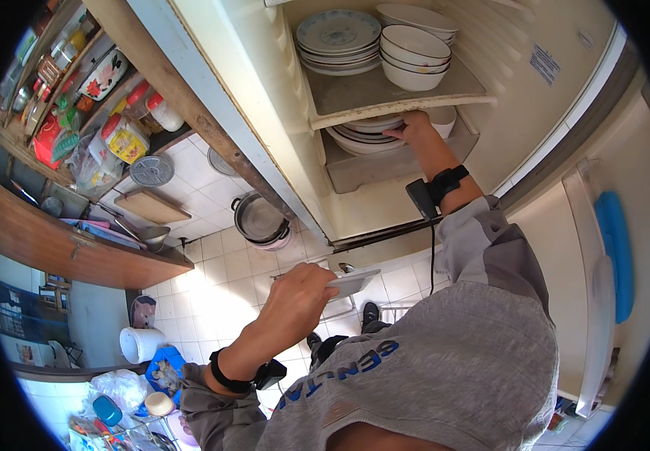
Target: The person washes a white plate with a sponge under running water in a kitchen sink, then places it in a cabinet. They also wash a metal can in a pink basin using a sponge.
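My left hand (301, 293) grips the edge of a white dish (353, 283), held tilted in front of my body. My right hand (414, 128) reaches into an open refrigerator cabinet (268, 113), below the upper shelf. Its thumb and fingers are at a stack of plates (364, 141) on the lower level; the shelf edge partly hides the fingers, so their grip is unclear. A white bowl (444, 120) sits just right of that hand. On the upper shelf (347, 101) stand a stack of blue-patterned plates (339, 34) and stacked white bowls (414, 59).
The refrigerator door (550, 253) swings out at right, with a blue container (615, 256) on it. A lidded pot (262, 220) stands on the tiled floor. Wooden shelves (150, 73) with jars rise at left, above a cutting board (153, 207). A cable (432, 259) hangs from my right wrist.
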`<state>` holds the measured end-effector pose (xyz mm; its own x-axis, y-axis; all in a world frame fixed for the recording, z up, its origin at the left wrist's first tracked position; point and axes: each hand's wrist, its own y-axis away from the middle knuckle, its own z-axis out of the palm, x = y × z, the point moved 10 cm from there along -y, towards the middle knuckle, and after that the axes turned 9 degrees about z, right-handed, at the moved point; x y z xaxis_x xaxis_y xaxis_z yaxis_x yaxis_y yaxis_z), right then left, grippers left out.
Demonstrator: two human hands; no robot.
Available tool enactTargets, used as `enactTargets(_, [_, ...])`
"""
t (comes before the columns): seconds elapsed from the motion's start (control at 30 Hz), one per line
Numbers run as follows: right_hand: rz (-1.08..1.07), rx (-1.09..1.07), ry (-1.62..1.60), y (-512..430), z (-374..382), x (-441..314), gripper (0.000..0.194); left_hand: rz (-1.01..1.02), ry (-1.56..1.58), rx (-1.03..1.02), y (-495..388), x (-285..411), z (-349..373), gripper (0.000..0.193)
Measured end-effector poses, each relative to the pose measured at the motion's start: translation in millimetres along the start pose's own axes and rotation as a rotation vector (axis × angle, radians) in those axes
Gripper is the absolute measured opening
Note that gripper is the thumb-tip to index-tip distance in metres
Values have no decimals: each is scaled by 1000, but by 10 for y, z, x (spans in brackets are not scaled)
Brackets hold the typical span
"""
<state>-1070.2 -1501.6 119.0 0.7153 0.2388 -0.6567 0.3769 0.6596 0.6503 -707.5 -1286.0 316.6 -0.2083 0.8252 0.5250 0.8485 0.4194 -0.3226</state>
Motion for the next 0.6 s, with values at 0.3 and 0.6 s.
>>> enactTargets(0.3, [-108, 0, 399, -32, -84, -209, 36, -54, -14, 31, 218, -236, 23, 18])
enactTargets(0.6, [-401, 352, 754, 435, -263, -322, 38, 6, 53, 42, 314, -344, 109, 17])
